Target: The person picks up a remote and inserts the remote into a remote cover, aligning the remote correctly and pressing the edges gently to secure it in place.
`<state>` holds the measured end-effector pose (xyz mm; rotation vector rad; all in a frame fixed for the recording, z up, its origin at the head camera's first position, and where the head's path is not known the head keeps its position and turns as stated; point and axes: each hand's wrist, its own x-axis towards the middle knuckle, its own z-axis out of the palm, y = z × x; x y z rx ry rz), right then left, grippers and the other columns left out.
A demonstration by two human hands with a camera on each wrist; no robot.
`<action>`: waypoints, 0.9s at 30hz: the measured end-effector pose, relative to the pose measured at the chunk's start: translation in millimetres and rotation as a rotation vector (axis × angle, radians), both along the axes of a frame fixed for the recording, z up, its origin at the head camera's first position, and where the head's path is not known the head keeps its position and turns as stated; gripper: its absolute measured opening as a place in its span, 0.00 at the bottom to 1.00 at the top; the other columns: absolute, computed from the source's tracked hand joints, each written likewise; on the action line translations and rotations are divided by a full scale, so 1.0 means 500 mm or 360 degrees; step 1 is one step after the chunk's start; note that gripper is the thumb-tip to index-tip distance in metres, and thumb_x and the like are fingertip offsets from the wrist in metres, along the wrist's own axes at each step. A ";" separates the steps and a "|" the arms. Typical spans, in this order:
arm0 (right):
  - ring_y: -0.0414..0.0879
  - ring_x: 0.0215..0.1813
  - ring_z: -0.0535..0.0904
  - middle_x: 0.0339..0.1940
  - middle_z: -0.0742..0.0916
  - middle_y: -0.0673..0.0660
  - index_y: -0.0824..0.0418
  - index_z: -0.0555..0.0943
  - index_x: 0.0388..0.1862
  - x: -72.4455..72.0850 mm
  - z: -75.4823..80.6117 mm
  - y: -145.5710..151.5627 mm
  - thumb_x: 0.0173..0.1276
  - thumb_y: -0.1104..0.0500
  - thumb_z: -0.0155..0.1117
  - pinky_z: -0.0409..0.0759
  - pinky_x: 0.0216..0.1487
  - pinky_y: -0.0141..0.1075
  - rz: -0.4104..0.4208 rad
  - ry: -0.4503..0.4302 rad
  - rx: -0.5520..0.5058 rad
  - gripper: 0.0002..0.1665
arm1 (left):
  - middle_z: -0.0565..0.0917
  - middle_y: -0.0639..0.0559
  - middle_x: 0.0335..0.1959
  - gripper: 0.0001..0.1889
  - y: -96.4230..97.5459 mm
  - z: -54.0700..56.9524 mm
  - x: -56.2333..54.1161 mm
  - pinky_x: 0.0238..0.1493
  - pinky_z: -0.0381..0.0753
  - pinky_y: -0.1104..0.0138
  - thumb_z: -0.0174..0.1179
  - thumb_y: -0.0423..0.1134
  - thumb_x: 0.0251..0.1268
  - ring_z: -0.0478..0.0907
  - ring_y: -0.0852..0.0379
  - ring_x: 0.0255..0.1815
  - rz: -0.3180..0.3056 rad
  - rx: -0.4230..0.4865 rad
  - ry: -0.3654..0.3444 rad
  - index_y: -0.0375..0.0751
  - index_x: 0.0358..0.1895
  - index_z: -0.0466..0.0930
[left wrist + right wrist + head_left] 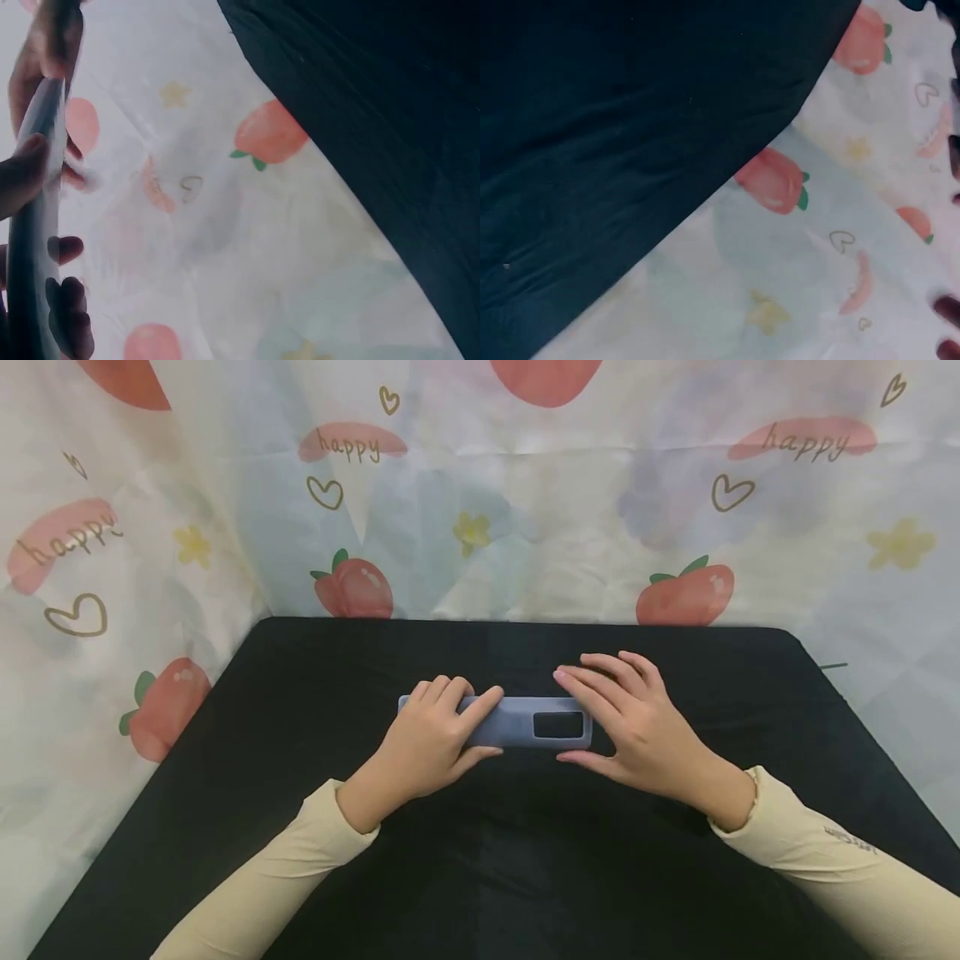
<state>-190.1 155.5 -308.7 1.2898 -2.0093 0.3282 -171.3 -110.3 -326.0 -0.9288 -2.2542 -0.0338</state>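
Observation:
A blue-grey phone case (513, 723) with a rectangular cut-out near its right end is held up sideways over the black-covered table (517, 860). My left hand (426, 737) grips its left part, thumb along the near edge and fingers over the far edge. Around the cut-out end, my right hand (647, 731) spreads its fingers above and its thumb below, and whether it touches the case is unclear. From the left wrist, the case (34, 225) appears nearly edge-on. Only some right-hand fingers (949, 309) show at the right wrist view's border.
A pale curtain (525, 510) printed with fruit, hearts and "happy" hangs behind and beside the table. Cream sleeves (277, 868) cover both forearms. A thin dark line (834, 666) shows past the table's right edge.

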 end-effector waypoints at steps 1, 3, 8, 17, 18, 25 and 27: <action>0.59 0.55 0.75 0.49 0.84 0.63 0.68 0.75 0.58 -0.002 -0.003 -0.003 0.68 0.35 0.47 0.63 0.57 0.61 0.0008 0.0015 0.0027 0.39 | 0.78 0.46 0.37 0.31 0.003 0.002 0.002 0.40 0.74 0.61 0.64 0.58 0.53 0.74 0.51 0.36 -0.0012 -0.0008 0.0017 0.44 0.56 0.76; 0.58 0.52 0.77 0.44 0.86 0.63 0.68 0.76 0.55 -0.005 -0.003 -0.009 0.69 0.37 0.46 0.64 0.57 0.61 0.0042 0.0026 0.0053 0.37 | 0.78 0.46 0.38 0.31 0.009 0.008 0.002 0.42 0.75 0.61 0.64 0.59 0.53 0.75 0.50 0.38 -0.0028 -0.0027 0.0042 0.44 0.57 0.76; 0.55 0.46 0.78 0.41 0.85 0.62 0.69 0.78 0.52 -0.004 0.008 -0.016 0.69 0.38 0.47 0.66 0.58 0.57 0.0096 -0.0091 -0.0035 0.35 | 0.78 0.46 0.40 0.31 0.016 0.020 -0.006 0.44 0.74 0.60 0.63 0.58 0.54 0.75 0.50 0.40 -0.0067 -0.0012 0.0020 0.43 0.58 0.75; 0.50 0.58 0.71 0.50 0.81 0.59 0.65 0.75 0.57 0.008 0.029 -0.006 0.65 0.37 0.54 0.62 0.65 0.38 0.0122 -0.0591 -0.0287 0.36 | 0.77 0.47 0.39 0.31 0.027 0.009 -0.006 0.40 0.73 0.62 0.62 0.58 0.55 0.73 0.51 0.38 -0.0019 0.0047 0.0046 0.45 0.59 0.75; 0.49 0.58 0.71 0.49 0.81 0.59 0.65 0.76 0.55 0.008 0.031 -0.002 0.64 0.37 0.55 0.62 0.65 0.35 0.0130 -0.0613 -0.0356 0.35 | 0.77 0.47 0.39 0.31 0.027 0.007 -0.005 0.40 0.73 0.62 0.63 0.58 0.55 0.73 0.51 0.38 -0.0009 0.0051 0.0058 0.45 0.58 0.75; 0.54 0.51 0.75 0.33 0.84 0.57 0.63 0.85 0.36 0.002 0.019 0.001 0.68 0.45 0.56 0.66 0.61 0.41 0.0164 -0.0273 -0.0443 0.22 | 0.78 0.48 0.39 0.30 0.025 -0.004 -0.008 0.42 0.74 0.61 0.64 0.58 0.53 0.75 0.51 0.39 0.0041 -0.0005 0.0162 0.45 0.56 0.76; 0.56 0.48 0.77 0.32 0.84 0.57 0.62 0.86 0.36 0.000 0.011 -0.007 0.70 0.49 0.55 0.68 0.56 0.47 0.0150 -0.0105 -0.0372 0.20 | 0.79 0.48 0.39 0.30 0.028 -0.004 -0.007 0.43 0.75 0.61 0.64 0.58 0.52 0.76 0.51 0.40 0.0047 -0.0044 0.0204 0.45 0.57 0.77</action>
